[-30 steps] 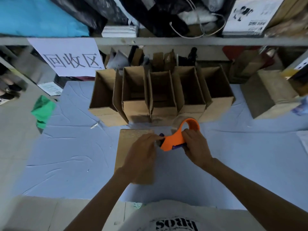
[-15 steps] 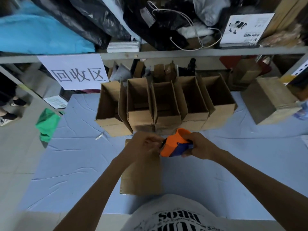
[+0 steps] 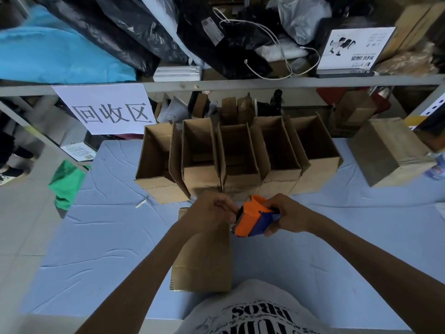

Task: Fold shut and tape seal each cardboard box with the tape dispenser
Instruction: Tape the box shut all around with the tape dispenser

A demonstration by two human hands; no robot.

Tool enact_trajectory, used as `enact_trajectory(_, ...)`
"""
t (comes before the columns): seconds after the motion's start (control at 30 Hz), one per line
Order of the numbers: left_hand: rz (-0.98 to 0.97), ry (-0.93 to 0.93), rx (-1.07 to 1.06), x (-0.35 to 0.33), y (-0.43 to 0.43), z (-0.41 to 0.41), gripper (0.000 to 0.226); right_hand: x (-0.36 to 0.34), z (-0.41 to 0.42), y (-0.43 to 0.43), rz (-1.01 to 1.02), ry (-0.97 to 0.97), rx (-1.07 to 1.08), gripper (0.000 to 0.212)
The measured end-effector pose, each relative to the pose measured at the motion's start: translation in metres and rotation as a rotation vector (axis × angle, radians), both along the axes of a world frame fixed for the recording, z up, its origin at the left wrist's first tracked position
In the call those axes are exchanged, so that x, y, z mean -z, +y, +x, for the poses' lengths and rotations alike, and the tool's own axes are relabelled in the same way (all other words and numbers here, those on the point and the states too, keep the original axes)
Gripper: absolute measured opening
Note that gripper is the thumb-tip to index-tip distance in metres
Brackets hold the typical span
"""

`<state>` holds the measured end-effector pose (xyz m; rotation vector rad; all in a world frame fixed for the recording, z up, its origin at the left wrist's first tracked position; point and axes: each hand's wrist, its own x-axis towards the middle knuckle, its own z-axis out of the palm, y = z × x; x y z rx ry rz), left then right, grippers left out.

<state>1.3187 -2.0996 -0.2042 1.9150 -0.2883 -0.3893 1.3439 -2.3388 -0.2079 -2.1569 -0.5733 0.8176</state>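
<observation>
Right hand (image 3: 286,216): we have it wrapped round the back of the orange-and-blue tape dispenser (image 3: 252,221), fingers curled over the blue body and thumb on top, holding it in the air above the table (image 3: 96,237).

Left hand (image 3: 209,213): its fingers are curled in and pinch at the dispenser's toothed front edge. We cannot tell whether a tape end is actually between them.

Near cardboard box (image 3: 204,266): it lies closed on the blue cloth, just below and to the left of the dispenser and partly under our left forearm. We see no tape on its top face.

Step in hand: we judge that we are freeing the tape end before the first strip goes on.

Doing it well: we should peel the end free without creasing it and keep the left fingertips off the teeth. We then lower the dispenser to the box's far edge, press the end down there, and draw towards ourselves along the seam.

Open boxes (image 3: 240,165): five stand in a row behind our hands with flaps up, all unsealed, so most of the task remains.

Sealed-looking box (image 3: 390,150): it sits apart at the far right.
</observation>
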Motion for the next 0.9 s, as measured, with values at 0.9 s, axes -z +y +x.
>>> enact_trajectory(0.9,0.232,-0.098,-0.44,0.008,-0.016,-0.005,0.021,-0.004,-0.001,0.002,-0.026,0.006,0.097,0.034)
